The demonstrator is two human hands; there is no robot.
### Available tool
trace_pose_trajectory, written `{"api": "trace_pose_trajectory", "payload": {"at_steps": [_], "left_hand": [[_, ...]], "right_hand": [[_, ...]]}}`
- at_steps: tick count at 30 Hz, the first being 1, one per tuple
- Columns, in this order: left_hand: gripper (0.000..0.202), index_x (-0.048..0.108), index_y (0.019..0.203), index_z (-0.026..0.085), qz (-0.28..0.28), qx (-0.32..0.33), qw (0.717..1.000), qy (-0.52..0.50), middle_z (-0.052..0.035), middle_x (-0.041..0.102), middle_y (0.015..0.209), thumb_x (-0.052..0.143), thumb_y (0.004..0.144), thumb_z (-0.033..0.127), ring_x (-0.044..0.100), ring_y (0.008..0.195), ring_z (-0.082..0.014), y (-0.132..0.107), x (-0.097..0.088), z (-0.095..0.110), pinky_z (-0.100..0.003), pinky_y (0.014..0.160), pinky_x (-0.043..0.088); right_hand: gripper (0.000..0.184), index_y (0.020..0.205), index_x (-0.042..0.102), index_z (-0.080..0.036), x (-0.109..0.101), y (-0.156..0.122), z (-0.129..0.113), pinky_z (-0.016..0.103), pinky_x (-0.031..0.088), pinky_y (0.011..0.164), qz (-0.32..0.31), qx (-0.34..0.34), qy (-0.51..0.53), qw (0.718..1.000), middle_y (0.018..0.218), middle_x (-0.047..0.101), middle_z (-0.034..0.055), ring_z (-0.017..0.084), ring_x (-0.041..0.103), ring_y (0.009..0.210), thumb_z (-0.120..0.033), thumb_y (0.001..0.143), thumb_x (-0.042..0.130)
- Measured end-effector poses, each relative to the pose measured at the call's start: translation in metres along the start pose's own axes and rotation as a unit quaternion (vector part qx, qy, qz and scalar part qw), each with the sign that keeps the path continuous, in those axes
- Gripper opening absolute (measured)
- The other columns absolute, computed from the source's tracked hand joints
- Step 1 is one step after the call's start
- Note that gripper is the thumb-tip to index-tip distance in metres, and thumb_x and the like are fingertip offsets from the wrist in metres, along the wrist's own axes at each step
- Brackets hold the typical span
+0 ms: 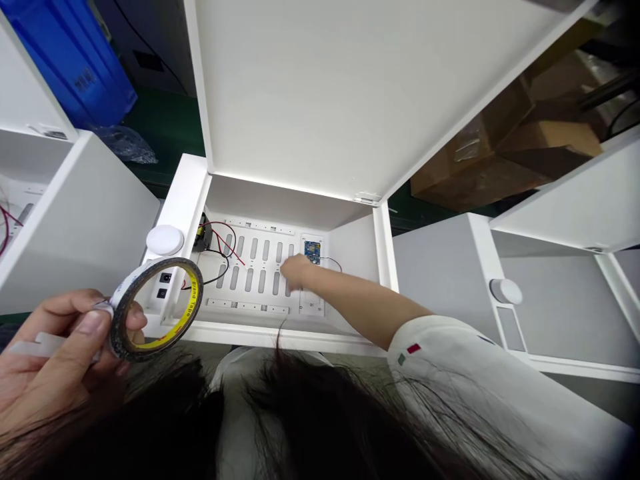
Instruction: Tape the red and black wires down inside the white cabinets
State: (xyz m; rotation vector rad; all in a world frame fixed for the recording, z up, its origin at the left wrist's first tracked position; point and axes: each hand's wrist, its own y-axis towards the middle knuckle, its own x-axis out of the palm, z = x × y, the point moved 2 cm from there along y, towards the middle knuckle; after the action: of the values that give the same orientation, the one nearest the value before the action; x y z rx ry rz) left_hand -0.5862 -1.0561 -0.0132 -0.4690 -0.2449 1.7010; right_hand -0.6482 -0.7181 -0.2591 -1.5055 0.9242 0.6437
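Observation:
A roll of double-sided tape (193,297) with a yellow core is gripped between the thumb and fingers of my left hand (75,347), in front of the white cabinet's left side. A pale strip (40,345) lies across that hand's fingers. My right hand (299,272) reaches down into the open white cabinet (385,253), over its slotted floor (250,277). Its fingers are curled, slightly blurred and turned away, so what they hold, if anything, is hidden. Just beside this hand, a blue circuit board (313,251) sits on a white plate.
Red and black wires (223,250) run from a black part (203,233) at the cabinet's left. The raised lid (300,87) stands behind. Similar cabinets flank it on the left (95,220) and right (445,280). A blue bin (75,67) and cardboard boxes (475,160) are farther back.

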Motion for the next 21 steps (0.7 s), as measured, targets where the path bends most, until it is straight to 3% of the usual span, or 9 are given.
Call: {"api": "trace_pose_trajectory", "payload": {"at_steps": [2,4,8,11,13,16,19,21], "left_hand": [[0.048,0.055,0.082,0.027,-0.013,0.017,1.0,0.005,0.0052,0.068,0.07,0.082,0.054,0.054,0.053,0.042,-0.0116,-0.005,0.006,0.005,-0.024,0.037,0.048],[0.045,0.056,0.086,0.027,-0.032,0.01,0.999,-0.001,0.0053,0.07,0.075,0.081,0.058,0.053,0.052,0.042,-0.0097,-0.012,0.014,0.008,-0.021,0.038,0.048],[0.041,0.059,0.097,0.032,-0.045,0.015,0.999,-0.023,0.0031,0.069,0.083,0.079,0.063,0.044,0.06,0.057,-0.0122,-0.024,0.029,0.014,-0.017,0.044,0.048],[0.052,0.055,0.112,0.037,-0.115,0.033,0.992,-0.05,-0.0011,0.069,0.086,0.079,0.066,0.036,0.062,0.069,-0.0153,-0.028,0.043,0.016,-0.018,0.052,0.049],[0.052,0.052,0.117,0.037,-0.172,0.038,0.983,-0.043,-0.0031,0.069,0.086,0.076,0.07,0.035,0.062,0.077,-0.0163,-0.029,0.053,0.016,-0.016,0.052,0.044],[0.045,0.05,0.12,0.035,-0.233,0.064,0.97,-0.004,-0.0026,0.069,0.083,0.068,0.08,0.039,0.06,0.076,-0.0147,-0.031,0.067,0.016,-0.017,0.049,0.034],[0.038,0.048,0.124,0.035,-0.27,0.106,0.956,0.054,-0.0004,0.068,0.081,0.058,0.088,0.04,0.057,0.074,-0.0135,-0.032,0.08,0.017,-0.021,0.058,0.038],[0.036,0.047,0.126,0.036,-0.279,0.134,0.946,0.097,0.0017,0.067,0.077,0.053,0.09,0.038,0.056,0.073,-0.0136,-0.033,0.089,0.017,-0.024,0.065,0.04]], "right_hand": [[0.044,0.04,0.047,-0.019,0.013,-0.013,-0.011,0.041,0.045,0.091,-0.074,-0.051,-0.041,0.995,0.052,0.059,0.0007,0.026,0.066,0.089,-0.019,0.044,0.091],[0.047,0.039,0.045,-0.019,0.018,-0.021,-0.014,0.036,0.046,0.089,-0.106,-0.081,-0.085,0.987,0.05,0.058,-0.0004,0.024,0.066,0.089,-0.025,0.044,0.091],[0.043,0.041,0.047,-0.019,0.01,-0.028,-0.016,0.033,0.046,0.09,-0.089,-0.084,-0.084,0.989,0.052,0.059,-0.0021,0.021,0.065,0.09,-0.027,0.049,0.089],[0.036,0.045,0.052,-0.019,-0.008,-0.035,-0.026,0.036,0.045,0.09,-0.075,-0.099,-0.11,0.986,0.062,0.064,0.0005,0.023,0.064,0.091,-0.013,0.045,0.088],[0.031,0.05,0.056,-0.018,-0.031,-0.043,-0.032,0.038,0.047,0.083,-0.056,-0.1,-0.125,0.986,0.07,0.067,0.0048,0.025,0.064,0.088,-0.008,0.046,0.085],[0.022,0.06,0.064,-0.018,-0.083,-0.066,-0.036,0.037,0.047,0.074,0.002,-0.08,-0.106,0.991,0.074,0.066,0.0085,0.026,0.064,0.08,-0.01,0.055,0.083],[0.013,0.071,0.069,-0.021,-0.141,-0.111,-0.037,0.037,0.046,0.075,0.124,-0.111,-0.018,0.986,0.072,0.063,0.0067,0.024,0.062,0.079,-0.031,0.072,0.078],[0.018,0.088,0.071,-0.023,-0.171,-0.152,-0.043,0.036,0.045,0.077,0.238,-0.193,0.035,0.951,0.079,0.064,0.0059,0.022,0.06,0.083,-0.04,0.085,0.065]]}}
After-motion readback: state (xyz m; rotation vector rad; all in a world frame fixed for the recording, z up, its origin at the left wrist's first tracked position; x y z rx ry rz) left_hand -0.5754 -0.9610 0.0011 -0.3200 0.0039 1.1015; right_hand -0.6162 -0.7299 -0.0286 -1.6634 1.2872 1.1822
